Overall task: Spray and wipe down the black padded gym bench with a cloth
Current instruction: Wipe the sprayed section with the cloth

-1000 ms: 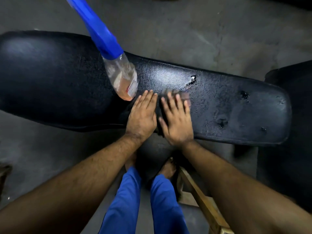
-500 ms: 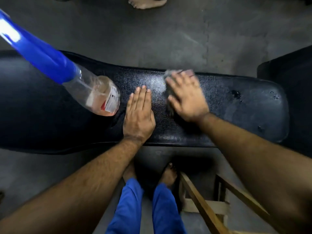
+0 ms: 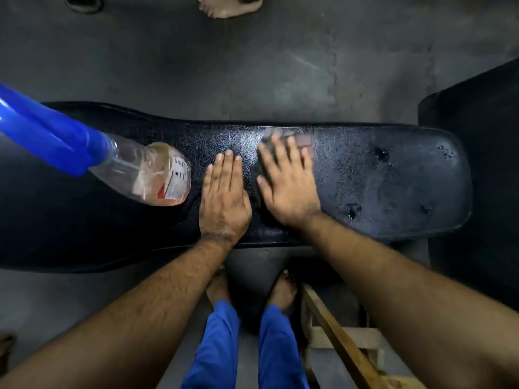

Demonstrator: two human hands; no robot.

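Observation:
The black padded bench runs across the view, wet and shiny on its right half. My left hand lies flat on the pad near the middle, fingers straight. Just to its right, my right hand presses a dark grey cloth onto the pad with straight fingers; most of the cloth is hidden under the hand. A clear spray bottle with a blue head stands on the bench to the left of my left hand, a little pale liquid inside.
Grey concrete floor surrounds the bench. Another person's bare foot shows at the top edge. A wooden frame stands by my right foot. A second black pad sits at the right.
My right hand slid the cloth from the near edge toward the far edge of the pad, then drew back slightly. My left hand stayed flat in place. The view shifted.

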